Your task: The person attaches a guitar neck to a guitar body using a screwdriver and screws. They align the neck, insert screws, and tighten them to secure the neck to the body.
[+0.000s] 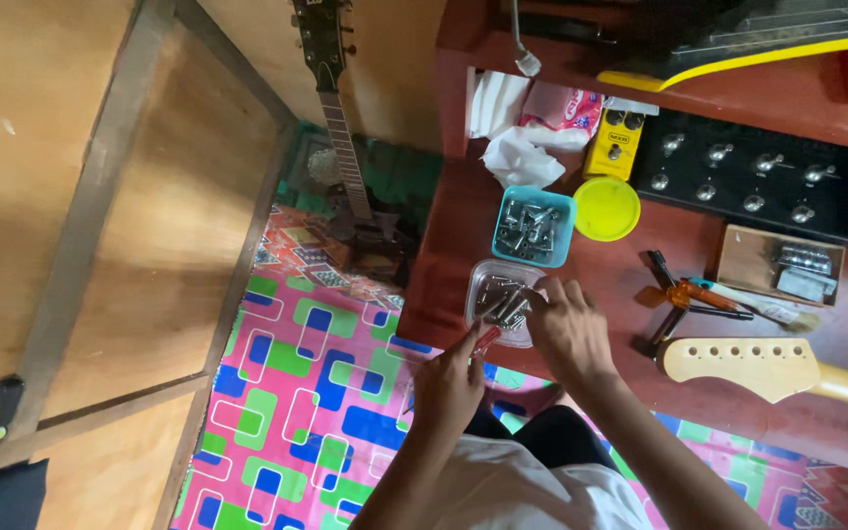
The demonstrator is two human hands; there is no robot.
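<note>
2 bare hands meet over a clear plastic container [503, 285] of small metal parts, which sits at the near edge of a reddish-brown desk [444, 265]. The person's right hand [569, 332] reaches over the container's right side with its fingers curled down among the parts; whether it grips any of them cannot be told. The left hand [449, 385] is just beside the container's lower edge, with its fingertips pinched around a small red-handled tool [488, 339] that points up toward the parts.

Just behind the clear container stands a blue plastic tub [534, 226], also full of metal hardware, with a round yellow lid [607, 208] lying beside it on the right. A yellow effects pedal [613, 143] and crumpled white tissue [522, 159] sit further back, next to a long black pedal board [753, 177] with a row of metal switches. To the right of the hands lie an orange-handled screwdriver [701, 293] and a pale wooden guitar headstock [738, 365] with 6 empty tuner holes. A small cardboard box [782, 265] holds grey metal pieces. Off the desk, a dark electric guitar [341, 128] leans by the wall above a brightly patterned mat [296, 412].
</note>
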